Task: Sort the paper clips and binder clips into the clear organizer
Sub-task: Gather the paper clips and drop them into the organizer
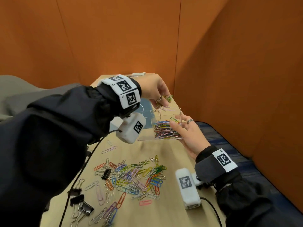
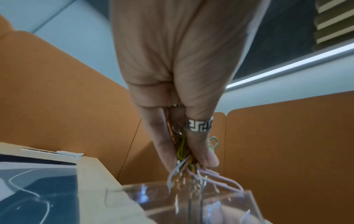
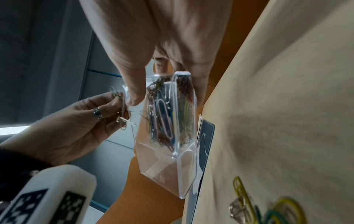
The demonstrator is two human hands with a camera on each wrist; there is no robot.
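- Clips mid-sort: my left hand (image 1: 154,89) is pinching a bunch of paper clips (image 2: 188,171) between thumb and fingers, their ends dangling just above the clear organizer's (image 1: 165,126) open top.
- My right hand (image 1: 186,133) is gripping the organizer from the side, thumb and fingers wrapped around its walls, lifting it off the table (image 1: 167,149) and tilting it.
- One compartment is already brimming with coloured paper clips (image 3: 164,115); the neighbouring compartment (image 3: 164,165) is looking empty in the right wrist view.
- Next move, I judge, is loosening the pinch right over the filled compartment so the bunch is falling inside, not snagging on the wall edge.
- A large loose pile of paper clips (image 1: 132,177) is lying on the near table, with black binder clips (image 1: 80,203) at its left edge and one (image 1: 106,173) mixed in.
- A wrist-camera cable (image 1: 77,179) is trailing across the binder clips and could be getting in my way.
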